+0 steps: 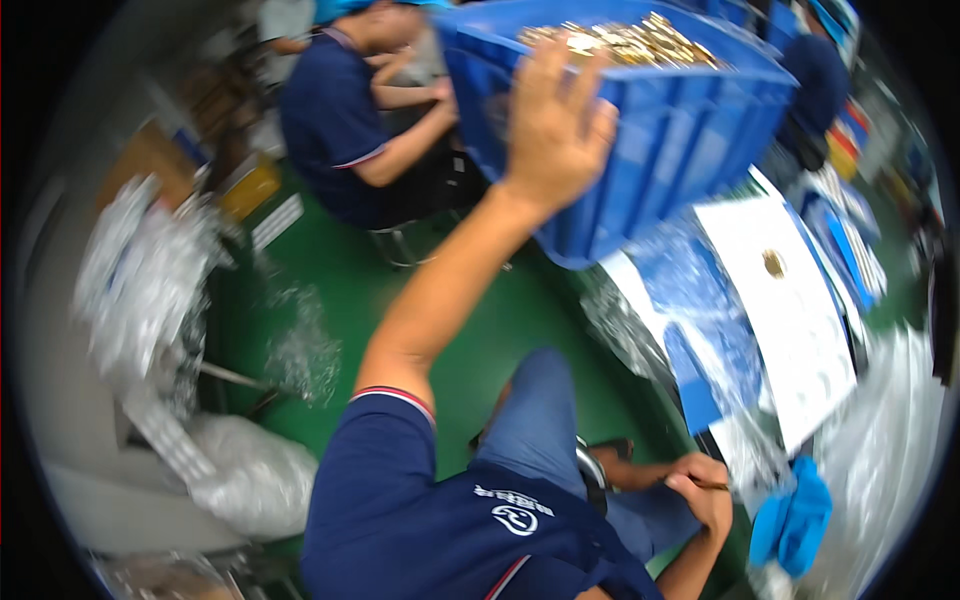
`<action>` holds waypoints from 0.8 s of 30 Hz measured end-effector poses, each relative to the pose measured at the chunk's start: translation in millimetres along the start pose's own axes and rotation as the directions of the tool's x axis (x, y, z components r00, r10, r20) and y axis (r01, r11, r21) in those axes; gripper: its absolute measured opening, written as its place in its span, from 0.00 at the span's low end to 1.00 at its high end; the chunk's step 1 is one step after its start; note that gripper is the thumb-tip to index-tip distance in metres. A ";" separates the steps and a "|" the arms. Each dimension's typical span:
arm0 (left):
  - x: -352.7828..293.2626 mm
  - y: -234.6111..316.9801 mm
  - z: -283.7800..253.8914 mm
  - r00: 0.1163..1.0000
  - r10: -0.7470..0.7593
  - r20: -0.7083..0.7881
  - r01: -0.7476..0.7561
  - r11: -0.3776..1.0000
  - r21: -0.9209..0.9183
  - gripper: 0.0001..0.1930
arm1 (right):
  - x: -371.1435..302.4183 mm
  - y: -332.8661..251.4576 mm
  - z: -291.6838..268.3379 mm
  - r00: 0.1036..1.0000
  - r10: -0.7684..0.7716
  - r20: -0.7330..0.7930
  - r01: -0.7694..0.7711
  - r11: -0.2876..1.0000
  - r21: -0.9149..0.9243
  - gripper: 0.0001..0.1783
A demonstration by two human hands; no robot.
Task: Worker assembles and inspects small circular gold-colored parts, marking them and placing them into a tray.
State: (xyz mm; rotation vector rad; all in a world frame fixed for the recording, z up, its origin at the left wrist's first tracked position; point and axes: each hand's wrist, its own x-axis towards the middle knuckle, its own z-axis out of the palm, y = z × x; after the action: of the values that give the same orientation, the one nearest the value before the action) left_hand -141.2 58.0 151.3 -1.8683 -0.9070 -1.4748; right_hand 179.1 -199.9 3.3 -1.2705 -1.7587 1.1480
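My left hand (556, 135) reaches up to the near wall of a blue plastic bin (690, 130). Its fingers are stretched out and somewhat blurred, with the tips at the rim; whether they press on it I cannot tell. Inside the bin lies a heap of shiny gold-coloured metal pieces (645, 45). Low at the right, over my knee, my right hand (706, 495) is closed, and a thin brownish bit pokes out from its fingers. Beyond it, a single gold-coloured piece (773, 264) rests on a white sheet (785, 340).
Clear plastic wrap (695, 270) and a bright blue cloth (795, 515) lie along the table at the right. A co-worker in a dark shirt (330, 120) sits beyond the bin's left side. Crumpled plastic bags (150, 280) are heaped at the left above the green floor (300, 260).
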 end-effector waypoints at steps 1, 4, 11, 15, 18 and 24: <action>-5.6 1.0 -3.8 0.999 -0.032 -0.014 0.031 0.998 -0.055 0.26 | 2.9 -5.2 -1.9 0.999 0.009 -0.042 -0.009 1.000 0.015 0.11; -24.4 13.3 -31.6 0.998 -0.064 -0.007 0.063 0.994 -0.091 0.25 | 14.4 -1.7 -11.5 0.925 0.186 -0.330 -0.288 0.911 -0.295 0.16; -98.6 54.3 -69.6 0.992 -0.104 0.064 0.119 0.939 -0.322 0.14 | 27.7 10.2 -36.2 0.959 0.072 -0.274 -0.136 0.966 -0.221 0.22; -159.9 81.1 -70.2 0.917 -0.166 0.362 0.312 0.864 -0.395 0.13 | 27.3 6.8 -48.4 0.966 0.009 -0.259 -0.038 0.993 -0.108 0.22; -218.2 91.1 -73.6 0.622 -0.189 0.760 0.561 0.785 -0.264 0.13 | 27.4 5.9 -47.5 0.963 0.103 -0.250 -0.143 0.978 -0.149 0.22; -362.8 93.3 -74.8 0.041 -0.493 0.869 0.755 0.585 0.296 0.27 | 15.8 -9.7 -18.2 0.983 -0.001 -0.185 0.018 0.996 0.089 0.22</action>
State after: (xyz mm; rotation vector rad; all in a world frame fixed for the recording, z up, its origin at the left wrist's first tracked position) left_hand -165.9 -112.3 -189.8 -2.6866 -2.5188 -0.7411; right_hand 187.0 -181.3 19.6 -1.2700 -1.5583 1.0559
